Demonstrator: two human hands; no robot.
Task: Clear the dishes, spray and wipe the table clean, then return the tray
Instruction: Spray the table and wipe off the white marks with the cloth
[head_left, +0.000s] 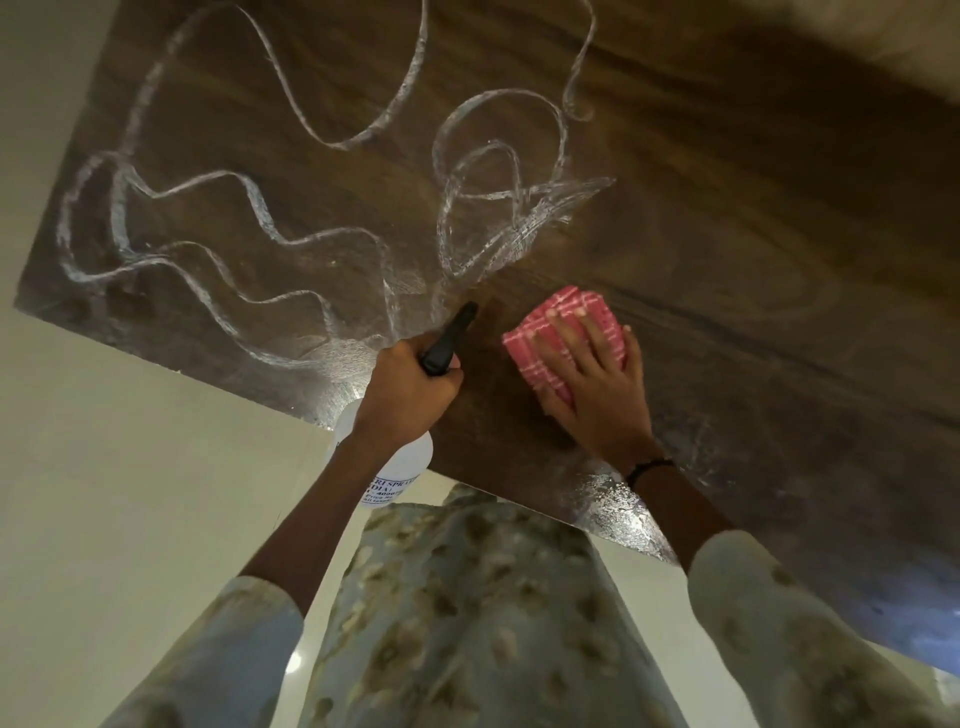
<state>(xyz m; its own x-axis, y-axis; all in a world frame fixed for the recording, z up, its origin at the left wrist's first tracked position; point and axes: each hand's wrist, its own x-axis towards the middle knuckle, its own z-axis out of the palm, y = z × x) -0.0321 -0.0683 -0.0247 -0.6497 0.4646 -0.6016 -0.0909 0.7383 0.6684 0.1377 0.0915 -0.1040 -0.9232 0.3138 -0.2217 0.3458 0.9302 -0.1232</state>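
A dark wooden table fills the upper view, its left half streaked with wavy white lines of sprayed liquid. My left hand grips a white spray bottle with a black nozzle that points over the near edge toward the wet streaks. My right hand lies flat, fingers spread, on a folded pink checked cloth that rests on the tabletop near the front edge. No dishes or tray are in view.
Pale floor lies to the left of and below the table's near edge. My patterned light clothing fills the bottom centre. A wet patch shines along the table edge near my right wrist.
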